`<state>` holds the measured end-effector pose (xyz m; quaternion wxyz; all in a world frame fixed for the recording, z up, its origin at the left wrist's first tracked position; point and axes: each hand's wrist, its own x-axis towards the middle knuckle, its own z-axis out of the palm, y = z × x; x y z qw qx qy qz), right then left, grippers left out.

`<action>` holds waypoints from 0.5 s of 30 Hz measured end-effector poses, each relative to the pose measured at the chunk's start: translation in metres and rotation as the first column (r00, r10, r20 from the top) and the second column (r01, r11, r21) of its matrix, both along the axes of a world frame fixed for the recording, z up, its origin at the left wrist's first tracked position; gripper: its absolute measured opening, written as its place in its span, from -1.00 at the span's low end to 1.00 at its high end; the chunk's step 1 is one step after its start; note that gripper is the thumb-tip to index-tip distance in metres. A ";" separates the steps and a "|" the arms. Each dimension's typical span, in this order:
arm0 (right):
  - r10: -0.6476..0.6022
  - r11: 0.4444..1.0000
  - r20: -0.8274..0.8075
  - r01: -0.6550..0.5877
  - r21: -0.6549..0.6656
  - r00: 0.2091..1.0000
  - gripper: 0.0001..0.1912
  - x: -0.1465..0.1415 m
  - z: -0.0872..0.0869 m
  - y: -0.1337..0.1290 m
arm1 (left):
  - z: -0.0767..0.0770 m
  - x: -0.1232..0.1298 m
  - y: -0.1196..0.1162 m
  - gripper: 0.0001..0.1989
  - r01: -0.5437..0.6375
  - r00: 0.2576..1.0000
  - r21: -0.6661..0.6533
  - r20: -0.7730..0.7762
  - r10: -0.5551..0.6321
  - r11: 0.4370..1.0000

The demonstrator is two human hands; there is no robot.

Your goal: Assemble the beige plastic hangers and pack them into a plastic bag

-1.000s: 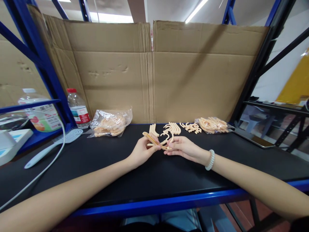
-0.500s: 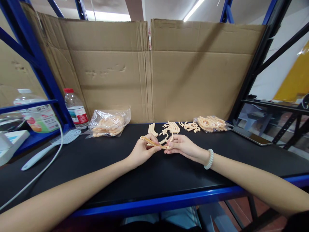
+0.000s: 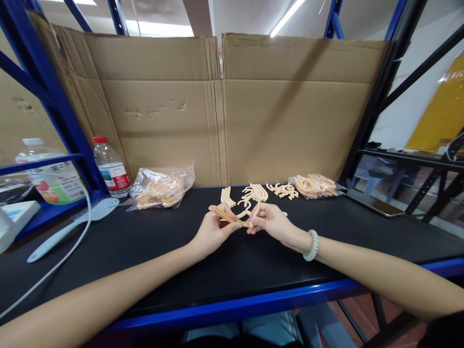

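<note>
- Dipped slightly since the earlier frame, the right hand (image 3: 267,220) now shows a small pale piece (image 3: 285,214) just beside it.
- At frame centre, the left hand (image 3: 213,227) pinches a long, flat strip (image 3: 226,215), tilted; the right pinches a thin curved piece (image 3: 256,209) at its lower end.
- Smooth black desk (image 3: 232,275) stretches from the hands to its blue front edge.
- Behind, rounded ribbed pieces (image 3: 258,192) lie near corrugated cardboard (image 3: 290,116); crinkled clear bags (image 3: 161,186) sit either side.

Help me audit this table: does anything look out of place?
The pale blue plastic paddle brush at left seems odd: apparently a grooming item, crossed by a white cable, sharing the black tabletop with cream curved pieces.
</note>
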<state>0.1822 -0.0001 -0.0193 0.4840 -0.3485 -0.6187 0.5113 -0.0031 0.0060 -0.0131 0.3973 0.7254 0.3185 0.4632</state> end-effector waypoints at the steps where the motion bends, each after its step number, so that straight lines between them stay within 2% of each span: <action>1: -0.007 1.000 0.002 0.007 0.009 1.000 -0.74 -0.001 -0.001 0.000 | 0.001 0.000 -0.001 -0.73 -0.010 1.000 0.001 -0.005 0.010 1.000; 5: -0.057 0.997 -0.010 0.057 0.060 0.998 -0.75 -0.003 -0.003 0.000 | 0.003 0.003 -0.007 -0.74 -0.065 0.997 0.004 -0.033 0.065 0.998; 8: -0.035 0.998 -0.041 0.036 0.045 0.999 -0.72 -0.003 -0.001 -0.001 | 0.005 0.004 -0.009 -0.73 -0.093 0.996 -0.027 0.014 0.093 0.995; 11: -0.014 1.000 -0.066 0.016 0.027 0.998 -0.69 -0.001 0.002 -0.001 | 0.003 0.005 -0.006 -0.69 -0.108 0.984 -0.119 0.126 0.123 0.987; 15: -0.068 0.992 -0.022 0.070 0.104 0.997 -0.73 0.001 0.002 0.001 | 0.000 0.005 -0.002 -0.63 -0.123 0.960 -0.271 0.210 0.183 0.955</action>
